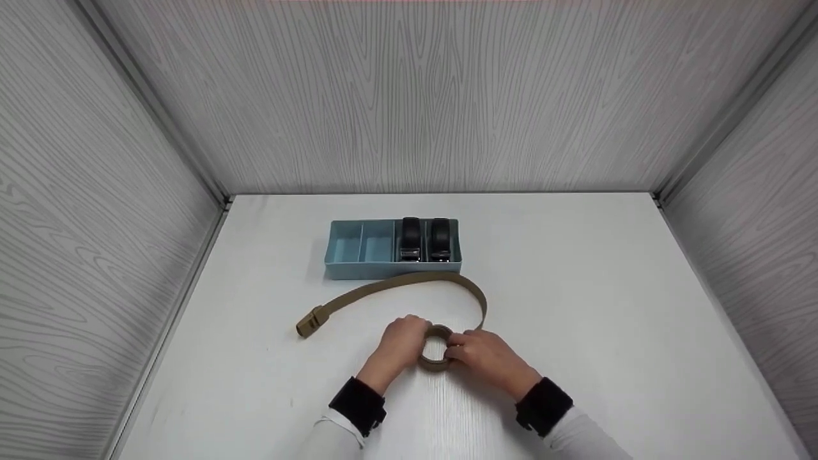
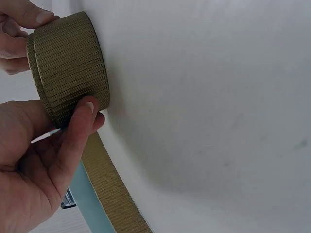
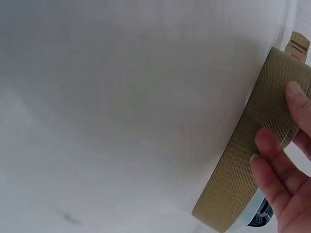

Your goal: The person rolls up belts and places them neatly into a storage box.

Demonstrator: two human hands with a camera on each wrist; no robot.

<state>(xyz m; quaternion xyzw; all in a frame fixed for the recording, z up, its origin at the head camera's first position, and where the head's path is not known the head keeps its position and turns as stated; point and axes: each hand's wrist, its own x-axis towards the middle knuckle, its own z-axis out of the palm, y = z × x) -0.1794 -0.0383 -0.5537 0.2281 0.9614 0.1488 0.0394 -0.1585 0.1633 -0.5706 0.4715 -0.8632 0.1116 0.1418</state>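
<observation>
An olive-brown webbing belt [image 1: 383, 285] lies on the white table, partly wound into a round coil [image 1: 434, 366]. Its loose length curves back from the coil and round to the left, ending in a matching buckle [image 1: 312, 322]. On the coil's left side, my left hand [image 1: 402, 344] grips the wound layers; in the left wrist view its fingers [image 2: 80, 128] lie against the coil's outer face. My right hand [image 1: 491, 359] pinches the coil's right side, where the loose strap meets it. In the right wrist view, fingertips [image 3: 267, 141] rest along the webbing.
Behind the belt stands a blue divided tray [image 1: 358, 271]. Two rolled black belts with shiny buckles, one [image 1: 411, 236] beside the other [image 1: 440, 236], fill its two right compartments. Grey wood-grain panels [image 1: 409, 96] enclose the table at the back and sides.
</observation>
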